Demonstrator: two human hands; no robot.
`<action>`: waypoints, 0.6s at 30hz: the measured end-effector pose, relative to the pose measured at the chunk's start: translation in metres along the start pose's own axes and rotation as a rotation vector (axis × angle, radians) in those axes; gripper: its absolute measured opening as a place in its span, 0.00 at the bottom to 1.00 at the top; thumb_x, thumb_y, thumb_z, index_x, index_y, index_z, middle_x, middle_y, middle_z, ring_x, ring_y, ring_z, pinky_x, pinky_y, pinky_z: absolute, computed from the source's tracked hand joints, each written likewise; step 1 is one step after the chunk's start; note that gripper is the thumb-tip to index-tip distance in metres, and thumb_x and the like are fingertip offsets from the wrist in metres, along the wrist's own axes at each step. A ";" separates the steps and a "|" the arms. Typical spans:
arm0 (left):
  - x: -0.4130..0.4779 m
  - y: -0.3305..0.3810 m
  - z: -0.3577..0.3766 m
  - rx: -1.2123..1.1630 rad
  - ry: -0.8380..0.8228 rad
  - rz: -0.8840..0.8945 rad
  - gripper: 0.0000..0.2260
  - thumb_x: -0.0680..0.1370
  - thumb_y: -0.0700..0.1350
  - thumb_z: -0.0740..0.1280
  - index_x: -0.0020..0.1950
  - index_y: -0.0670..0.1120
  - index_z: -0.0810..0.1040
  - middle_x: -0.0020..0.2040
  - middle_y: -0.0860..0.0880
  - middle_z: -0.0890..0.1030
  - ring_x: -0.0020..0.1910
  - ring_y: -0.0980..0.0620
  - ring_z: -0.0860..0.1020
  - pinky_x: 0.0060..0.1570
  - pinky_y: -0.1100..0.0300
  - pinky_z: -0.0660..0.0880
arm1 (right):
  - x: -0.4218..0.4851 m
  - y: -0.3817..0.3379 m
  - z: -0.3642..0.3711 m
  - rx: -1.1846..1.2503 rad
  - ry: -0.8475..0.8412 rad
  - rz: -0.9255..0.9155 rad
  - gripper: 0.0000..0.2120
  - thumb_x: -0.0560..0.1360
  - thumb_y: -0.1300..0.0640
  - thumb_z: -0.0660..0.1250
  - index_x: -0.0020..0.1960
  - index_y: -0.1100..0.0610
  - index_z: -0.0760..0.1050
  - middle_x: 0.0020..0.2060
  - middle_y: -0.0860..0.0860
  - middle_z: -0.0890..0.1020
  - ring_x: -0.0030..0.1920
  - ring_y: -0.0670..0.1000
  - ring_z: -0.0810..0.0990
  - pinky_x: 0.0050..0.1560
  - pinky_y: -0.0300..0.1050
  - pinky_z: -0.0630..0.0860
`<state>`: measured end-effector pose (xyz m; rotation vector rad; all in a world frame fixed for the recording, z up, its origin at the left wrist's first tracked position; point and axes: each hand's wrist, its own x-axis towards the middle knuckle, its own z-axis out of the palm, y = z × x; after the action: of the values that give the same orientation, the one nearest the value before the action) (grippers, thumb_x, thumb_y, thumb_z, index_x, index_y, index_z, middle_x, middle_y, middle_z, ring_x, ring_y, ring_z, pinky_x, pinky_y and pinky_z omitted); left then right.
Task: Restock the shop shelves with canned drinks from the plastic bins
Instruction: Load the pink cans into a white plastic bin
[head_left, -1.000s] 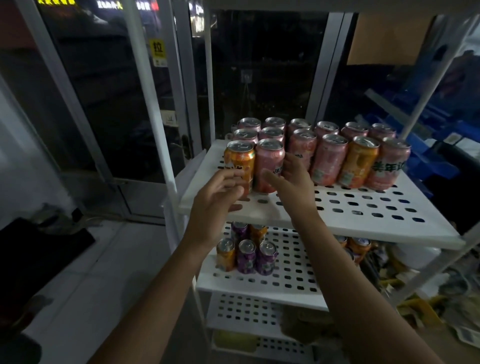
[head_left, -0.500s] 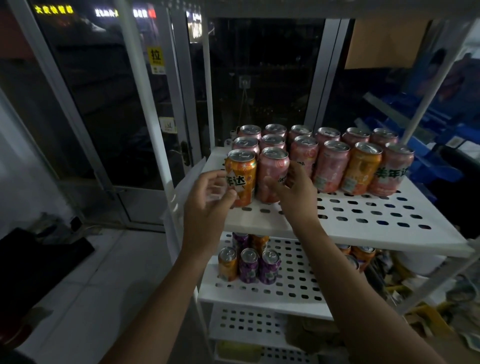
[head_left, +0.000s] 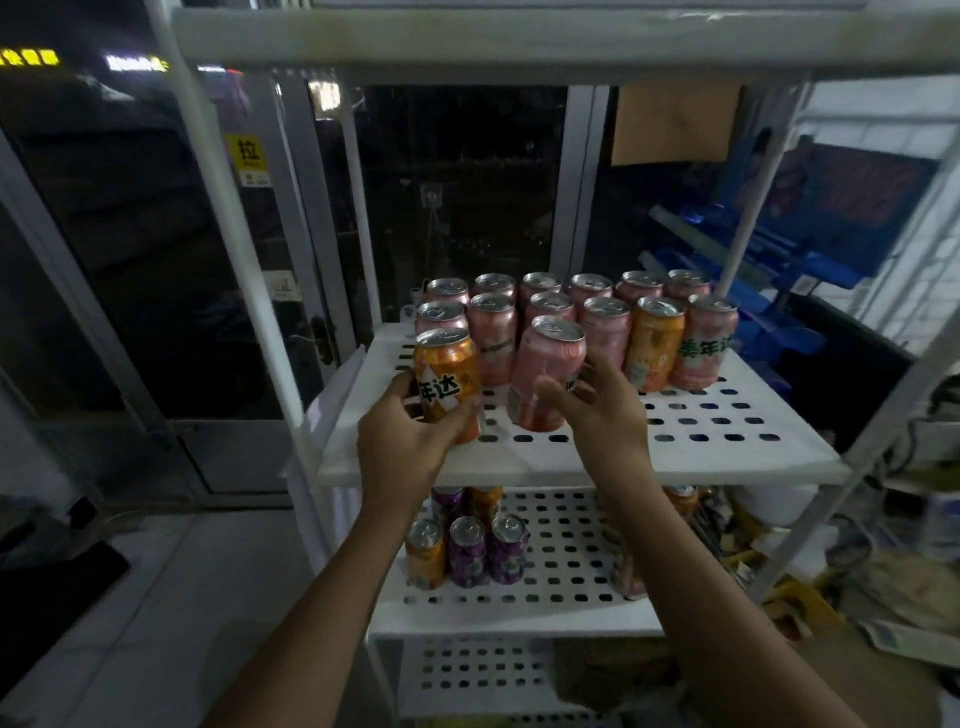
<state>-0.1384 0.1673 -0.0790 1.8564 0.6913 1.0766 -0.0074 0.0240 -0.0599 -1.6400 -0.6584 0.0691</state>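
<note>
- The left hand (head_left: 410, 436) wraps fingers and thumb round the lower half of an orange aluminium drink can (head_left: 447, 382). The can stands upright at the front left of a white perforated plastic shelf (head_left: 701, 447).
- The right hand (head_left: 597, 410) grips a pink aluminium drink can (head_left: 545, 371) just beside it. This can is tilted, and I cannot tell whether its base touches the shelf.
- Both cans seem to be starting a front row, probably being squared up with labels facing out.
- The orange can shows white characters "年达". Fingers cover the pink can's label.
- Behind stand two rows of pink cans (head_left: 550, 306).
- The rightmost pink can (head_left: 704, 343) reads "美年" in green, then a cut-off character.
- A yellow sticker (head_left: 248, 153) on the glass door reads "拉".
</note>
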 end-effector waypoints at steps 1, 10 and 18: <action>-0.004 0.005 0.003 -0.028 -0.009 0.020 0.24 0.69 0.63 0.77 0.59 0.54 0.80 0.52 0.58 0.84 0.51 0.61 0.82 0.53 0.57 0.81 | -0.002 -0.002 -0.006 0.019 0.008 0.008 0.19 0.73 0.49 0.75 0.63 0.47 0.76 0.55 0.43 0.83 0.57 0.45 0.81 0.58 0.51 0.81; -0.030 0.074 0.060 -0.253 -0.271 0.066 0.20 0.71 0.56 0.75 0.60 0.51 0.81 0.50 0.59 0.84 0.48 0.66 0.82 0.44 0.74 0.76 | -0.035 -0.012 -0.093 0.099 0.164 -0.033 0.18 0.74 0.51 0.74 0.63 0.50 0.78 0.53 0.45 0.85 0.52 0.42 0.84 0.46 0.34 0.80; -0.081 0.097 0.140 -0.296 -0.500 0.052 0.23 0.69 0.60 0.77 0.61 0.53 0.81 0.53 0.57 0.85 0.50 0.60 0.83 0.47 0.61 0.79 | -0.077 0.003 -0.201 -0.016 0.379 -0.002 0.19 0.75 0.53 0.75 0.64 0.53 0.78 0.53 0.47 0.85 0.51 0.43 0.84 0.47 0.38 0.82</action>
<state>-0.0494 0.0017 -0.0630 1.7860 0.1816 0.6578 0.0119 -0.1899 -0.0484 -1.6107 -0.3701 -0.2441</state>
